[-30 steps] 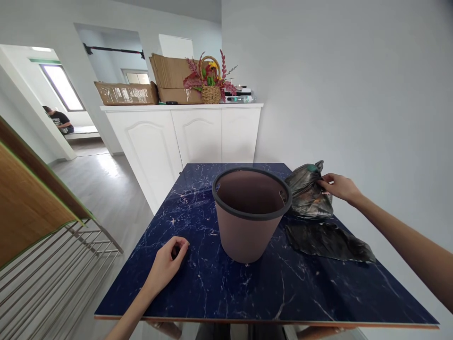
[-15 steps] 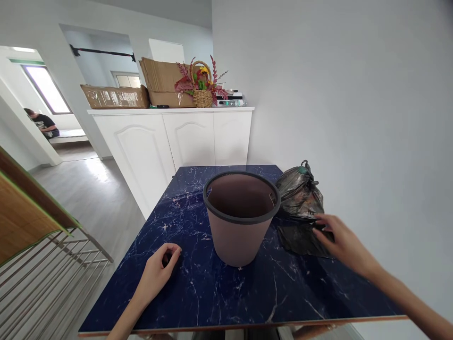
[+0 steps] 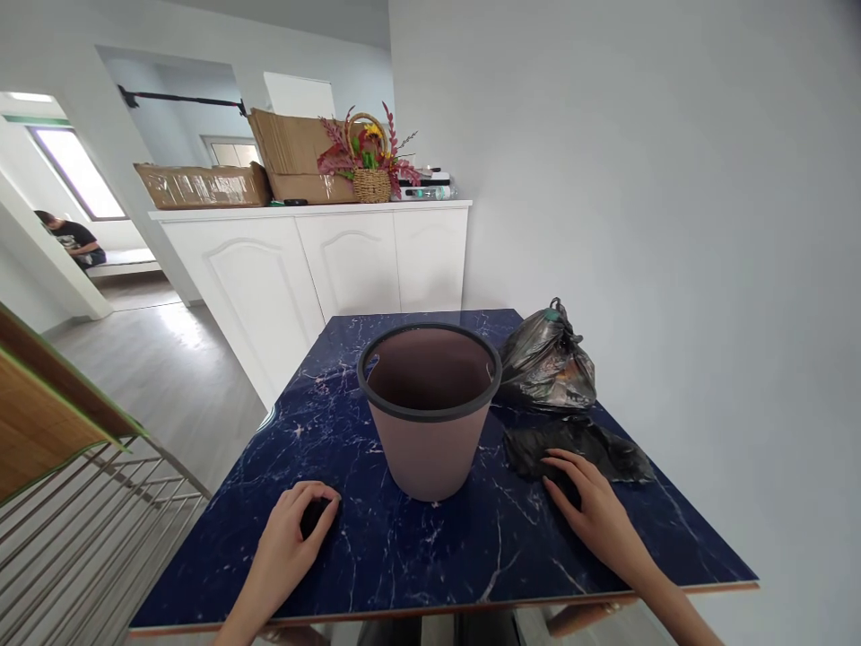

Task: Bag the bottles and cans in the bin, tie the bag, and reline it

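A mauve-brown trash can [image 3: 430,453] with a dark grey rim stands upright on the blue marbled table [image 3: 323,440], its inside dark. To its left, my left hand [image 3: 289,538] rests on the tabletop, fingers curled until their tips meet the thumb, with nothing visible in them. My right hand [image 3: 595,520] lies at the right side, thumb and fingers apart, fingertips at the near edge of a flat, crumpled black plastic bag [image 3: 605,446]. Behind that bag sits a full, knotted black garbage bag [image 3: 552,363], close beside the can.
A white cabinet [image 3: 350,260] stands beyond the table, carrying cardboard boxes [image 3: 202,187] and a flower basket [image 3: 371,184]. The wall [image 3: 639,224] runs along the right. A metal rack [image 3: 148,489] stands at left. A person [image 3: 77,240] sits in a far room.
My right hand has moved left and toward me, from over the flat black bag to its near edge. My left hand stays on the table. The view has shifted slightly.
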Motion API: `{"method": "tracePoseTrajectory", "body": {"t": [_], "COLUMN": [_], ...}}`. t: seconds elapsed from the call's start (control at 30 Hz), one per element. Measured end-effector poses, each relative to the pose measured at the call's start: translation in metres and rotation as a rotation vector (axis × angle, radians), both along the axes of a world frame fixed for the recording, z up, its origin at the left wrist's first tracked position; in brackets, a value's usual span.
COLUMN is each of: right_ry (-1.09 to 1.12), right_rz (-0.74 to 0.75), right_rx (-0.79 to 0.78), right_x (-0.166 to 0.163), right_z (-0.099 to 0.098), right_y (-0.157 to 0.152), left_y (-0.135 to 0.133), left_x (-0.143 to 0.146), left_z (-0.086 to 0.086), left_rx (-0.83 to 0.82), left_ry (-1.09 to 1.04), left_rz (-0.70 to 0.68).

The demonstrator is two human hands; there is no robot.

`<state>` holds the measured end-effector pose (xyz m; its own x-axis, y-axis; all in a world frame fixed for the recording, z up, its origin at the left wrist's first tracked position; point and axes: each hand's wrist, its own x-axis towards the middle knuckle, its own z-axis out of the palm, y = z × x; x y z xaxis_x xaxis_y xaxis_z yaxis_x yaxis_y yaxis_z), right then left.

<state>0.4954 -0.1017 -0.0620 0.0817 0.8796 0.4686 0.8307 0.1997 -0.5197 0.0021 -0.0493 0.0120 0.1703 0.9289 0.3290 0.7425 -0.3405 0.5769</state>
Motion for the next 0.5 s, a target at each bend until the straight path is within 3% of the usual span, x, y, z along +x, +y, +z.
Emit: {"method": "tracePoseTrajectory", "body": {"t": [0.5], "right_ry": [0.256], "right_rz": [0.094], "right_rx": [-0.074], "right_x": [-0.001], "right_z": [0.019], "right_y": [-0.009], "left_y": [0.000], "left_x": [0.003], "left_z": [0.005], "left_rx": [-0.038], "left_ry": [-0.037], "left_rz": [0.138]}}
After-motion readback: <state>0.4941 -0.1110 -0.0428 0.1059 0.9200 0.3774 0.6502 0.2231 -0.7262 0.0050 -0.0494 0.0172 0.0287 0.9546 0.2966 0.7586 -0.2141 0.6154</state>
